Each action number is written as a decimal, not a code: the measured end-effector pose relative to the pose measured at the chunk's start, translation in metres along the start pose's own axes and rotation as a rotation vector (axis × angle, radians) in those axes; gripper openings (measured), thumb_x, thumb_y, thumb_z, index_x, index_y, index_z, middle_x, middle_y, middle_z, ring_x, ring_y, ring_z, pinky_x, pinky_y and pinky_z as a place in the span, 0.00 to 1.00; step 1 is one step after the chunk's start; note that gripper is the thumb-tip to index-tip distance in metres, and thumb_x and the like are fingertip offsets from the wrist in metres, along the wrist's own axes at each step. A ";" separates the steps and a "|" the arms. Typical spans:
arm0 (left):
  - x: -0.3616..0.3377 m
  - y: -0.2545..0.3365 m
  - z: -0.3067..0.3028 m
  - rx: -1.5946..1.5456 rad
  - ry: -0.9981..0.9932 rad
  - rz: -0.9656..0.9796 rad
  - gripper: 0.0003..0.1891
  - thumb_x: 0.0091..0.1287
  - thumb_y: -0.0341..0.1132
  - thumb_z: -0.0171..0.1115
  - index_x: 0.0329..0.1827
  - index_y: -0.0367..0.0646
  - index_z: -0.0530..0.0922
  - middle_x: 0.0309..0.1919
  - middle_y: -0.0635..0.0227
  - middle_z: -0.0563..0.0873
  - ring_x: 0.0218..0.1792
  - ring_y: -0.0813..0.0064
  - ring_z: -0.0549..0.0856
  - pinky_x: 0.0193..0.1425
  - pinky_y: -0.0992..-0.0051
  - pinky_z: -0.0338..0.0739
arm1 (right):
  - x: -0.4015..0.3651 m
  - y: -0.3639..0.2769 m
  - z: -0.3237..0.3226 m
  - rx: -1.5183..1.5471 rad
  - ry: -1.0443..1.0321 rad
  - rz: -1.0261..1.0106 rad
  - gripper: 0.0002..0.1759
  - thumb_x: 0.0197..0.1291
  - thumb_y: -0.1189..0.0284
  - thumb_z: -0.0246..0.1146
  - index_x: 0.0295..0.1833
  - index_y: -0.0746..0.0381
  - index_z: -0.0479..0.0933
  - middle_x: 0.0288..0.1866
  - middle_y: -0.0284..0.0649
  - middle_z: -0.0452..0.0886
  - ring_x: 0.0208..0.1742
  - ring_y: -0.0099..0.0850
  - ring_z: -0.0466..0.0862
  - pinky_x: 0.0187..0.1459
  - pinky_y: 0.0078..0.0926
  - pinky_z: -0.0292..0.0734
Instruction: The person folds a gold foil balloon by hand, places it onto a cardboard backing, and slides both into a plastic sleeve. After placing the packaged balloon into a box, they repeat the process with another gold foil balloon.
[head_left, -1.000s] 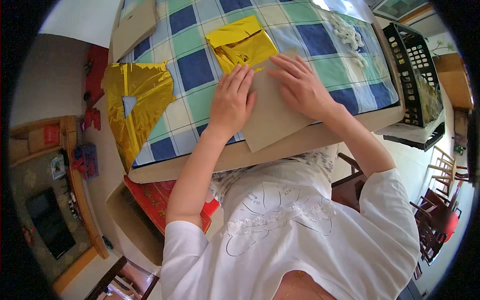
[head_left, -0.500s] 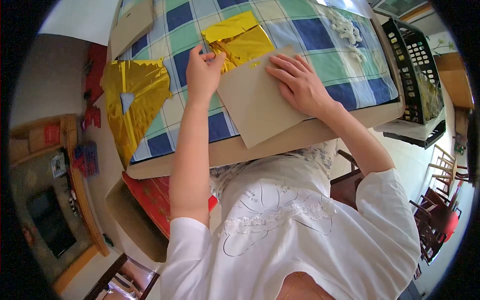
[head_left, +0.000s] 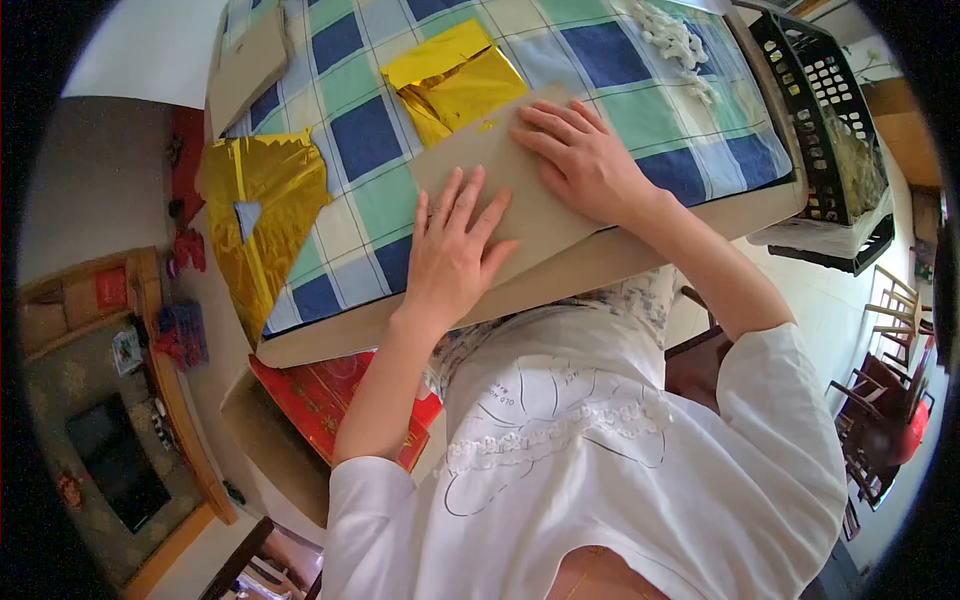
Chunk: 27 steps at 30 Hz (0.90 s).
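A flat greyish-tan cardboard sheet [head_left: 545, 222] lies at the front edge of the cloth-covered table, with a small gold scrap [head_left: 487, 126] near its far edge. My left hand [head_left: 455, 245] rests on the sheet's left part, fingers spread. On its upper right part my right hand [head_left: 585, 160] lies palm down with the fingers stretched out. Beyond the sheet is folded, shiny gold foil [head_left: 470, 85], partly covered by the sheet's far edge. Neither hand grips anything.
A larger gold foil piece [head_left: 285, 190] with a hole hangs over the table's left edge. Behind it lies another cardboard piece [head_left: 250, 65]. White crumpled trim [head_left: 675, 45] sits at the back right, beside a black plastic crate [head_left: 815, 110]. The tablecloth [head_left: 365, 135] is checked.
My left hand has moved from beside the gold foil down and toward me onto the cardboard, its fingers now spread. My right hand stays on the sheet. The whole view has shifted slightly.
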<state>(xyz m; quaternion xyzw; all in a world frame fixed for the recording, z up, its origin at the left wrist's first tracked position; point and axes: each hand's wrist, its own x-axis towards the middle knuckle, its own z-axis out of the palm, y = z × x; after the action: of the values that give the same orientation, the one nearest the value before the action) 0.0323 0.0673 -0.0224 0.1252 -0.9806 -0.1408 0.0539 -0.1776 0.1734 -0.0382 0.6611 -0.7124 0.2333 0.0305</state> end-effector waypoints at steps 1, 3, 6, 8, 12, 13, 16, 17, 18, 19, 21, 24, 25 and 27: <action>-0.001 -0.003 0.000 0.002 0.005 0.009 0.29 0.65 0.45 0.61 0.70 0.55 0.68 0.74 0.61 0.61 0.74 0.57 0.58 0.73 0.46 0.52 | 0.000 -0.001 -0.001 -0.002 -0.005 -0.002 0.20 0.60 0.68 0.57 0.60 0.56 0.74 0.66 0.41 0.72 0.70 0.37 0.68 0.71 0.46 0.56; -0.002 -0.007 0.000 0.006 0.019 0.026 0.29 0.65 0.45 0.61 0.69 0.55 0.68 0.73 0.62 0.62 0.74 0.57 0.59 0.73 0.46 0.53 | 0.000 -0.003 0.000 -0.020 -0.009 0.005 0.21 0.61 0.68 0.57 0.60 0.56 0.73 0.66 0.41 0.72 0.69 0.37 0.68 0.71 0.46 0.57; -0.003 -0.013 -0.002 0.005 0.022 0.048 0.28 0.64 0.45 0.62 0.68 0.56 0.69 0.72 0.64 0.63 0.73 0.58 0.60 0.73 0.47 0.54 | 0.001 -0.006 0.000 -0.025 -0.016 0.010 0.21 0.62 0.67 0.56 0.62 0.56 0.73 0.66 0.41 0.72 0.69 0.36 0.68 0.71 0.45 0.57; -0.004 -0.017 -0.003 0.001 0.028 0.054 0.27 0.64 0.44 0.62 0.67 0.56 0.70 0.72 0.65 0.64 0.73 0.59 0.61 0.73 0.48 0.55 | 0.000 -0.009 -0.001 -0.029 -0.028 0.019 0.22 0.63 0.67 0.55 0.63 0.56 0.73 0.66 0.41 0.72 0.69 0.36 0.68 0.71 0.45 0.57; -0.003 -0.020 -0.001 -0.003 0.034 0.059 0.27 0.63 0.44 0.63 0.66 0.57 0.71 0.71 0.67 0.65 0.73 0.60 0.61 0.73 0.49 0.55 | 0.000 -0.010 -0.001 -0.056 -0.052 0.033 0.22 0.64 0.66 0.54 0.64 0.56 0.72 0.67 0.41 0.71 0.70 0.35 0.67 0.72 0.45 0.55; -0.003 -0.020 0.000 -0.005 0.036 0.058 0.27 0.63 0.44 0.63 0.66 0.57 0.71 0.72 0.67 0.64 0.73 0.60 0.61 0.73 0.49 0.55 | -0.001 -0.011 -0.001 -0.063 -0.056 0.036 0.22 0.64 0.66 0.54 0.64 0.56 0.72 0.67 0.41 0.70 0.70 0.35 0.67 0.73 0.45 0.55; -0.003 -0.020 0.001 -0.006 0.045 0.055 0.27 0.63 0.44 0.63 0.66 0.58 0.71 0.72 0.67 0.64 0.73 0.61 0.60 0.73 0.49 0.54 | -0.003 -0.010 0.002 -0.068 -0.045 0.041 0.23 0.64 0.66 0.54 0.65 0.56 0.71 0.68 0.41 0.69 0.71 0.36 0.66 0.73 0.45 0.54; -0.004 -0.020 0.002 -0.004 0.049 0.055 0.27 0.63 0.44 0.63 0.67 0.58 0.70 0.72 0.67 0.64 0.73 0.61 0.60 0.73 0.49 0.54 | -0.003 -0.011 0.002 -0.070 -0.044 0.043 0.23 0.65 0.66 0.54 0.65 0.55 0.71 0.68 0.41 0.69 0.71 0.36 0.66 0.73 0.45 0.54; -0.004 -0.020 0.002 -0.002 0.053 0.054 0.27 0.63 0.44 0.63 0.67 0.58 0.70 0.72 0.67 0.64 0.73 0.61 0.60 0.73 0.49 0.53 | -0.003 -0.011 0.002 -0.071 -0.042 0.044 0.23 0.65 0.66 0.54 0.65 0.55 0.71 0.69 0.41 0.69 0.71 0.36 0.66 0.73 0.45 0.54; -0.004 -0.020 0.003 0.001 0.056 0.053 0.28 0.63 0.44 0.63 0.67 0.58 0.70 0.72 0.67 0.64 0.73 0.61 0.60 0.73 0.49 0.53 | -0.002 -0.011 0.002 -0.073 -0.040 0.045 0.23 0.65 0.66 0.53 0.65 0.55 0.70 0.69 0.41 0.69 0.71 0.36 0.66 0.73 0.45 0.54; -0.005 -0.019 0.003 0.005 0.061 0.054 0.28 0.63 0.44 0.63 0.67 0.58 0.70 0.73 0.67 0.63 0.73 0.61 0.60 0.73 0.49 0.53 | -0.003 -0.012 0.003 -0.084 -0.042 0.048 0.23 0.65 0.65 0.53 0.66 0.55 0.70 0.69 0.41 0.69 0.71 0.36 0.66 0.73 0.45 0.54; -0.005 -0.019 0.002 0.008 0.058 0.057 0.28 0.63 0.44 0.63 0.68 0.58 0.69 0.73 0.67 0.63 0.74 0.61 0.60 0.73 0.48 0.53 | -0.003 -0.012 0.002 -0.092 -0.042 0.045 0.24 0.65 0.65 0.53 0.66 0.55 0.69 0.69 0.41 0.68 0.71 0.36 0.65 0.73 0.46 0.54; -0.005 -0.020 0.002 0.007 0.050 0.064 0.28 0.63 0.44 0.63 0.68 0.58 0.69 0.73 0.67 0.62 0.74 0.61 0.60 0.73 0.48 0.53 | -0.003 -0.012 0.002 -0.093 -0.040 0.042 0.24 0.65 0.65 0.53 0.66 0.55 0.69 0.69 0.41 0.68 0.71 0.36 0.65 0.73 0.46 0.53; -0.005 -0.025 0.002 0.004 0.033 0.078 0.28 0.63 0.44 0.63 0.68 0.59 0.69 0.73 0.68 0.62 0.74 0.62 0.59 0.74 0.48 0.53 | -0.003 -0.013 0.001 -0.088 -0.041 0.037 0.24 0.65 0.66 0.53 0.66 0.55 0.69 0.69 0.41 0.68 0.71 0.37 0.65 0.73 0.46 0.53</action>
<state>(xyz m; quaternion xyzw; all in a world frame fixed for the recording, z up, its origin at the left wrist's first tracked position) 0.0429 0.0462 -0.0318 0.0891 -0.9840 -0.1345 0.0753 -0.1645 0.1754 -0.0363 0.6505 -0.7345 0.1887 0.0410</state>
